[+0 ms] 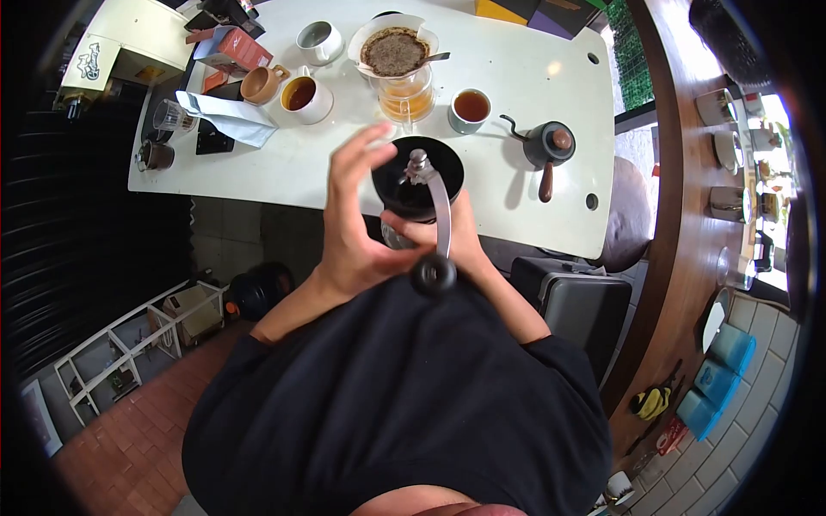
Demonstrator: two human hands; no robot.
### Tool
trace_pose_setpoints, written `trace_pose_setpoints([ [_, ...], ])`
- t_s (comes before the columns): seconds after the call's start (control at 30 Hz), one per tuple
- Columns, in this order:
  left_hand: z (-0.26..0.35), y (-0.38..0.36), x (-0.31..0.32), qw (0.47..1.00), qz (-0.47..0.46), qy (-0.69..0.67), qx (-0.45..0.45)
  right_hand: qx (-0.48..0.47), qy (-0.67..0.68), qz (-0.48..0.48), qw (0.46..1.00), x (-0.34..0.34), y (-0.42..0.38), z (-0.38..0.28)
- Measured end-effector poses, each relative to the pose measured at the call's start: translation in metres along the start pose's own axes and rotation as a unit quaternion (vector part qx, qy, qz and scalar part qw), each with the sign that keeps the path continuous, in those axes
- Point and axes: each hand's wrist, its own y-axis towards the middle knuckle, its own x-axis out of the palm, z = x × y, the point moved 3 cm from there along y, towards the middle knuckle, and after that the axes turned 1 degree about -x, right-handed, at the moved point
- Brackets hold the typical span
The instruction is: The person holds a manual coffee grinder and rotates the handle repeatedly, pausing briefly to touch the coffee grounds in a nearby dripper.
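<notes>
Cups crowd the upper left of the frame on the white tabletop (516, 77): a tan ceramic mug (261, 84), a white mug of dark tea (308, 96), and beside them a folded white paper bag (228, 118). Moving toward the centre, we raise our left hand (357, 219) with its fingers spread apart and curved, the fingertips close against the rim of the manual coffee grinder (417, 185), a round black cylinder seen from above. Its bent steel crank (440, 215) runs down to a glossy black ball knob (433, 275). Our right hand (452, 236) sits under the grinder, fingers wrapped tight around its body. Above the grinder stands a glass carafe (406, 96) of amber coffee, topped by a paper-lined dripper (394, 47) full of wet brown grounds. Right of that, a small cup (471, 109) of dark liquid, then a matte black gooseneck kettle (548, 144) with a wooden handle.
</notes>
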Motion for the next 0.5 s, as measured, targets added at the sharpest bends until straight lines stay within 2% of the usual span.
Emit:
trace_pose_setpoints([
  [0.03,0.014,0.003,0.002,0.998,-0.022,0.010,0.051,0.015,-0.005,0.033,0.999,-0.001,0.000,0.004],
  [0.07,0.025,0.002,0.007,0.994,-0.045,0.020,0.102,0.034,-0.050,0.023,0.998,-0.006,0.001,0.007],
  [0.13,0.039,-0.004,0.024,0.983,-0.039,-0.088,0.155,0.026,-0.078,0.028,0.996,-0.009,0.004,0.006],
  [0.2,0.053,0.007,0.030,0.980,-0.026,-0.116,0.160,0.012,-0.133,0.037,0.990,-0.015,0.008,0.002],
  [0.27,0.060,0.017,0.035,0.972,-0.068,-0.101,0.199,-0.025,-0.089,-0.165,0.982,-0.032,0.014,-0.006],
  [0.33,0.076,0.034,0.040,0.973,-0.045,-0.106,0.201,-0.024,-0.084,-0.169,0.982,-0.034,0.016,-0.002],
  [0.4,0.081,0.042,0.047,0.969,-0.149,-0.093,0.172,-0.020,-0.071,-0.173,0.982,-0.034,0.014,-0.002],
  [0.47,0.086,0.051,0.047,0.965,-0.181,-0.104,0.157,-0.013,-0.057,-0.174,0.983,-0.036,0.010,-0.001],
  [0.5,0.089,0.056,0.048,0.963,-0.209,-0.067,0.159,-0.008,-0.051,-0.174,0.983,-0.037,0.007,0.000],
])
